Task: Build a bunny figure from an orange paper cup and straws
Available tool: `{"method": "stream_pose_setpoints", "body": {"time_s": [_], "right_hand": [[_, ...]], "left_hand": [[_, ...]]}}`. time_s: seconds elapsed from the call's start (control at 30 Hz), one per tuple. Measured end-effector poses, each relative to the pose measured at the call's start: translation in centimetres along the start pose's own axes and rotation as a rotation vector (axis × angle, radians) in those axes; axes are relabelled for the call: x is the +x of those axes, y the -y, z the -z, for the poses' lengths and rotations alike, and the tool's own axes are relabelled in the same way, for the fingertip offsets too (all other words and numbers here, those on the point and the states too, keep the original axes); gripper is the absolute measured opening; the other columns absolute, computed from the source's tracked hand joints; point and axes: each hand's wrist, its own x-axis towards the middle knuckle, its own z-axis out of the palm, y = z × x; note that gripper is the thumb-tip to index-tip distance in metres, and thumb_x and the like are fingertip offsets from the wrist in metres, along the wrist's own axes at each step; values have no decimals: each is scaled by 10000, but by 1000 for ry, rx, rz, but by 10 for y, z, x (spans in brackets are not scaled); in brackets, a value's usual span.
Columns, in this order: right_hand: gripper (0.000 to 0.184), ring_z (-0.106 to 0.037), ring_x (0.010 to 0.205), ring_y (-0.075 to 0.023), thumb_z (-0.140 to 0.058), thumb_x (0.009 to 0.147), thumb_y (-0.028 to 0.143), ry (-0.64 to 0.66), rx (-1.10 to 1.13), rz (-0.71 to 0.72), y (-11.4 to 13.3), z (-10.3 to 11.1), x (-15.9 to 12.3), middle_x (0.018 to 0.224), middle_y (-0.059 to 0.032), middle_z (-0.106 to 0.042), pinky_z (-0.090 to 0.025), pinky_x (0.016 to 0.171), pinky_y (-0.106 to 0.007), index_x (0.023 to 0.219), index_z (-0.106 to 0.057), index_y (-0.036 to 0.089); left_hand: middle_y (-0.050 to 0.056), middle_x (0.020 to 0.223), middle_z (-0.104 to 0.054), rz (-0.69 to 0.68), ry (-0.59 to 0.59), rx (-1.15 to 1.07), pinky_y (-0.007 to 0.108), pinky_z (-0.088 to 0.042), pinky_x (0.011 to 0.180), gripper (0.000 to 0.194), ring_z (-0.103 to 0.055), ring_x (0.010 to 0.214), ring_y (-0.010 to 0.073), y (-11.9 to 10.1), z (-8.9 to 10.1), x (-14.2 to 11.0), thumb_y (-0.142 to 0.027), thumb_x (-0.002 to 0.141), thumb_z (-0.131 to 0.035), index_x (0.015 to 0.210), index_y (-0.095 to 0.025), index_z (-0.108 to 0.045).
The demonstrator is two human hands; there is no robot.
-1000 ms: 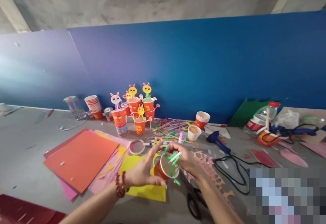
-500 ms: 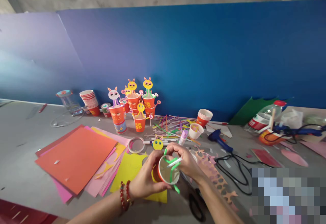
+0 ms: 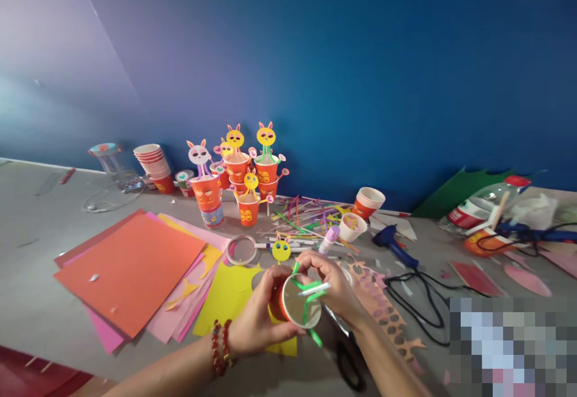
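A red paper cup (image 3: pixel 288 310) lies tilted between my hands, its white mouth facing me. My left hand (image 3: pixel 261 313) wraps around its side, thumb along the lower rim. My right hand (image 3: pixel 327 280) is closed at the upper right rim, its fingers curled over the edge beside the straws. Bent green straws (image 3: pixel 308 308) pass through the cup's wall and stick out above and below. A white straw (image 3: pixel 314 289) also shows at the mouth. Just beyond the cup lies a yellow paper animal face (image 3: pixel 281 250) with blue eyes. Black-handled scissors (image 3: pixel 349 364) rest under my right forearm.
Finished cup figures (image 3: pixel 248 212) stand against the blue wall. Coloured paper sheets (image 3: pixel 135 270) lie left, loose straws (image 3: pixel 306 219) behind. A tape roll (image 3: pixel 241 249), glue stick (image 3: pixel 329 240), blue glue gun (image 3: pixel 396 246) with black cord and a plastic bottle (image 3: pixel 484 204) are around.
My left hand, spread open around the cup a second ago, has closed on its side. My right hand stays at the rim. The view has tipped downward, and the yellow face shows more fully.
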Motion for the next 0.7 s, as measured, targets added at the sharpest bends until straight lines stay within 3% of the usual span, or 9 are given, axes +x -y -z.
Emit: {"method": "stream_pose_setpoints", "body": {"time_s": [0.23,0.5,0.7], "right_hand": [[194,-582,798,-197,-757,818,371,3,42,-62,-2,-1,1,829,-15,-615,-447,741,-286,767,-674,204],[346,-597,816,-201,-715,833,525,14,153,-113,-5,3,-2,895,-45,-644,-482,691,-272,936,-706,195],[307,-584,765,-181,-676,864,492,-68,123,-142,-2,4,-1,827,-21,-622,-484,701,-279,956,-663,199]], "left_hand": [[89,1265,-538,44,-43,-100,427,-465,1038,716,-563,1201,294,3,-2,-1,-348,726,-875,1294,-270,-446],[113,1320,-508,90,-132,-112,470,-447,1068,832,-551,1239,323,12,-1,-4,-416,704,-885,1345,-281,-372],[126,1317,-506,90,-157,-73,497,-442,1083,873,-547,1242,340,15,2,-3,-488,688,-879,1355,-258,-363]]}}
